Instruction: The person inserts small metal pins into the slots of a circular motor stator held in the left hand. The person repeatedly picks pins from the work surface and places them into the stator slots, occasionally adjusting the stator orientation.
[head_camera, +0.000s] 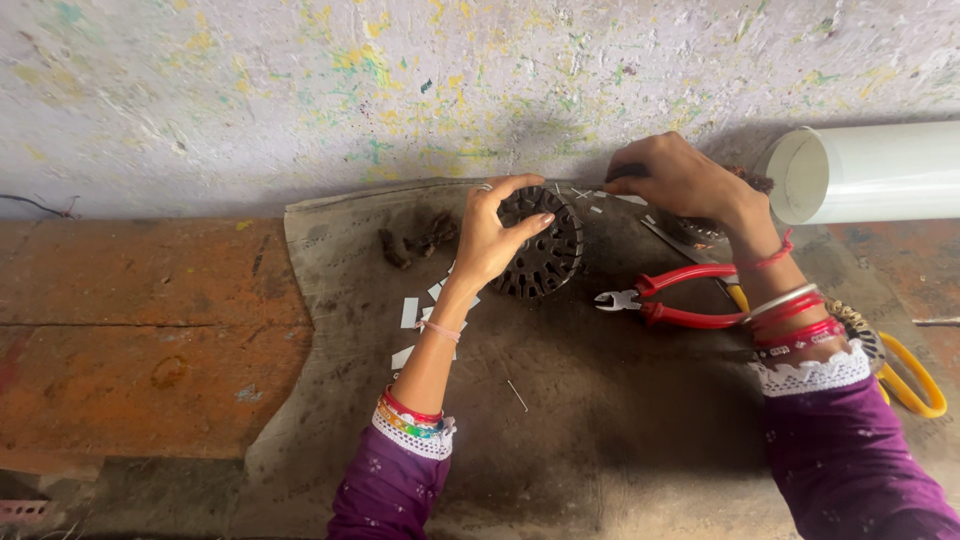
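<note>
- Grey mat (560, 420): spread over the bench as a work surface.
- Red pliers (680, 298): lying beside the right wrist, within reach.
- Left hand (492, 240): fingers curled round the slotted metal core (548, 250), steadying it on edge mid-mat.
- Right hand (680, 180): closed on a dark tool handle (625, 172) beside the core.

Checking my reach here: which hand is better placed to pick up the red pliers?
Probably the right hand: the red pliers lie just below its wrist, while the left hand is gripping the slotted metal ring.
</note>
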